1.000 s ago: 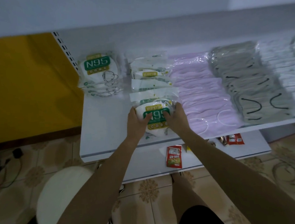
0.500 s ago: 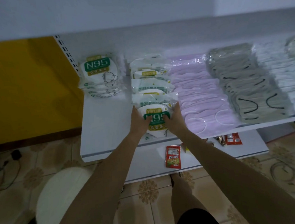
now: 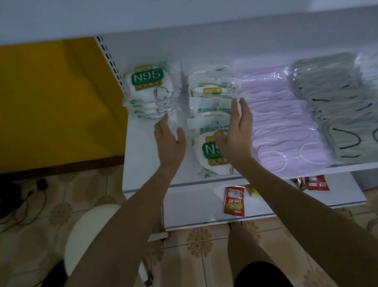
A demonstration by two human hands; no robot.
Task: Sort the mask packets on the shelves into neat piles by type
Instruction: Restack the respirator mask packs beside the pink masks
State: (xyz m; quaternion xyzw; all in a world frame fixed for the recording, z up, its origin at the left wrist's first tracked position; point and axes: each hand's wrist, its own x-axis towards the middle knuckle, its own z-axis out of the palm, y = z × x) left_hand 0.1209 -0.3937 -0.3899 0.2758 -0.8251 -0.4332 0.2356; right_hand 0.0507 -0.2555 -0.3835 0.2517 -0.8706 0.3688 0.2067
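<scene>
My left hand point(image 3: 170, 142) and right hand point(image 3: 237, 135) hover apart, fingers straight, holding nothing, flanking a row of N95 packets point(image 3: 212, 109) on the white shelf point(image 3: 144, 160). An N95 pile point(image 3: 150, 89) sits back-left; pink masks point(image 3: 277, 122) and grey masks point(image 3: 343, 108) lie to the right.

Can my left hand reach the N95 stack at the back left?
Probably yes. The left hand is open, its fingertips right at the front edge of the N95 stack, and nothing lies between them.
</scene>
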